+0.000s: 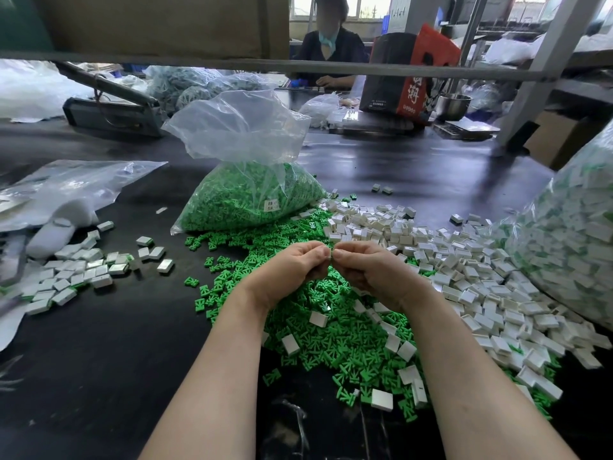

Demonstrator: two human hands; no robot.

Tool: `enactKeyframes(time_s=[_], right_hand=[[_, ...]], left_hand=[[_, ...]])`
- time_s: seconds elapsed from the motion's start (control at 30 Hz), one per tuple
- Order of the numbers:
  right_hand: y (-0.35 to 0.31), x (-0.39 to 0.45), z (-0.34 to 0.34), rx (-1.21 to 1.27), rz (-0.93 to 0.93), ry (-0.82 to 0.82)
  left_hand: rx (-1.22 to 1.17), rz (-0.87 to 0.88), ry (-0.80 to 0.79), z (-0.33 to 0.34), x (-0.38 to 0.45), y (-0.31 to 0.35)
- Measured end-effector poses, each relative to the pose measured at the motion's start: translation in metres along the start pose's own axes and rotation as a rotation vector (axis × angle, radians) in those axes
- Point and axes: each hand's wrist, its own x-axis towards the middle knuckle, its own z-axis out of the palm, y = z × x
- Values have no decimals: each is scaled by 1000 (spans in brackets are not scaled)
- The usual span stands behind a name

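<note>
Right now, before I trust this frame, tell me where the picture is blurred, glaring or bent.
Head view: sharp in the middle, where the left hand and right hand pinch a small piece; the white pieces at the far left edge smear; a pale sheen lies on the dark table; the windows are washed out; the wide lens seems to tip the grey post inward.

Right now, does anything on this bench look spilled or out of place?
Several white caps lie strewn among the green clips, apart from the white heap. Two stray caps sit alone farther back. The left hand and right hand pinch a small piece.
</note>
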Motion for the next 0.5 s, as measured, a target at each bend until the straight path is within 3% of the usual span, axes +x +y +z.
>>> enactKeyframes(time_s=[0.5], right_hand=[[0, 1, 2, -80, -29, 32]], left_hand=[[34, 11, 25, -1, 2, -4]])
